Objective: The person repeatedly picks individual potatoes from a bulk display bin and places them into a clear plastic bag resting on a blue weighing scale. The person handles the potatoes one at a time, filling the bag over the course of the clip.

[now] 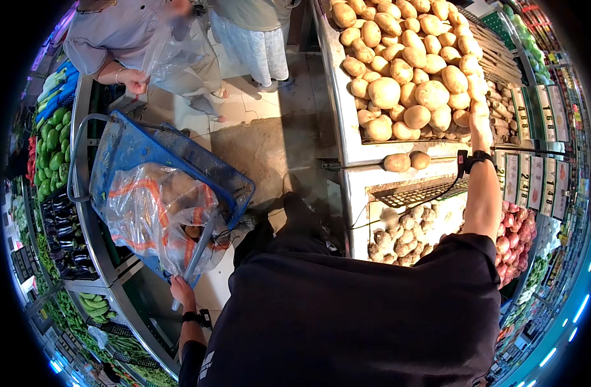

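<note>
My left hand (pixel 182 291) is closed around the grey metal handle (pixel 206 242) of a blue platform cart (pixel 126 133). On the cart lies a clear plastic bag with orange stripes (pixel 145 213), with brownish produce showing through it. The bag's edge comes close to my fingers. My right arm reaches forward to the right side of a large potato pile (pixel 416 63). Here my right hand (pixel 480 130) touches the potatoes at the pile's edge. Its fingers blend into the bright potatoes, so their grip is unclear. Two loose potatoes (pixel 406 161) sit on the ledge in front.
Below the ledge is a bin of garlic-like bulbs (pixel 404 234) with a black plastic grate (pixel 421 193). Red onions (pixel 510 237) and price signs (pixel 532 184) stand to the right. Two people (pixel 249 43) stand ahead in the aisle, one holding a plastic bag. Eggplants (pixel 68 237) line the left shelf.
</note>
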Available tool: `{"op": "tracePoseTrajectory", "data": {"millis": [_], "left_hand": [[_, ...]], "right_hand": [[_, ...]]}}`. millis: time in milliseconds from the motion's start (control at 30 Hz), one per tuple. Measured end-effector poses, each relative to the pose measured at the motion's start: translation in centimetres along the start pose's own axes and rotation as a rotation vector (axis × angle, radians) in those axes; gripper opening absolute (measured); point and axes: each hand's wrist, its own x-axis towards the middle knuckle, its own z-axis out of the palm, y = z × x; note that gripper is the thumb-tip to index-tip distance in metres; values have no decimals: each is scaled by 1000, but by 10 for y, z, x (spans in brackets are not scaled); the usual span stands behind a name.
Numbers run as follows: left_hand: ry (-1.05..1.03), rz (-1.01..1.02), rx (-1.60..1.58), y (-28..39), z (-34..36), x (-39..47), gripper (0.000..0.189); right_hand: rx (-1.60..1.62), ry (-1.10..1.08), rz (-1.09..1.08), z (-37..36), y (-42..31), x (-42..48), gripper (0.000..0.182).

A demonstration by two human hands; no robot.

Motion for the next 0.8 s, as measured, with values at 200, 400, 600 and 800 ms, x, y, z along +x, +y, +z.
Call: {"op": "tracePoseTrajectory", "data": {"millis": [200,400,600,800], "left_hand": [[-89,-15,-140,0,2,8,29],[-39,8,-77,-10,8,-1,29],[-151,-10,-55,-15,14,3,31],[-176,145,-220,-9,-7,0,29]], "right_hand": [[211,125,-126,16,51,7,43],[746,101,-270,-6,33,-137,17],[968,-512,-564,-7,-33,-373,26],[564,-634,-1531,-8,-113,-688,20]]}}
